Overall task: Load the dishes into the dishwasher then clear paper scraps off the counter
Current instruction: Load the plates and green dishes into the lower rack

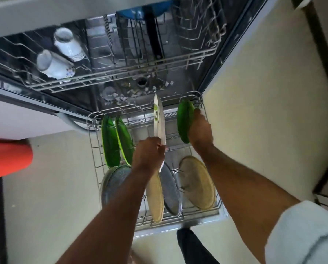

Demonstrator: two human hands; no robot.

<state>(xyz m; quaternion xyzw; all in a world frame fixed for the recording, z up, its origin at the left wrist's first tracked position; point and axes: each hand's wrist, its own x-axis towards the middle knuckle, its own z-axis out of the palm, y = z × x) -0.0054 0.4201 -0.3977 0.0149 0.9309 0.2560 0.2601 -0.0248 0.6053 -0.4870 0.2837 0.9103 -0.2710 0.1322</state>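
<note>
My left hand pinches the near edge of a white plate, thumb and curled fingers closed on its rim, holding it on edge above the middle of the lower rack. My right hand grips a green plate, fingers wrapped over its far rim, the plate standing upright at the rack's back right corner. Both forearms reach forward and down from the bottom of the view, the left one crossing over the near plates, the right one running from a pale sleeve.

In the rack, two more green plates stand tilted on the left, just beside each other. Nearer me stand grey plates on the left and between two beige plates.

Beyond, the upper rack is pulled out and holds two white cups lying on their sides. Paper scraps lie on the tub floor of the dishwasher. An orange object sits at the left edge.
</note>
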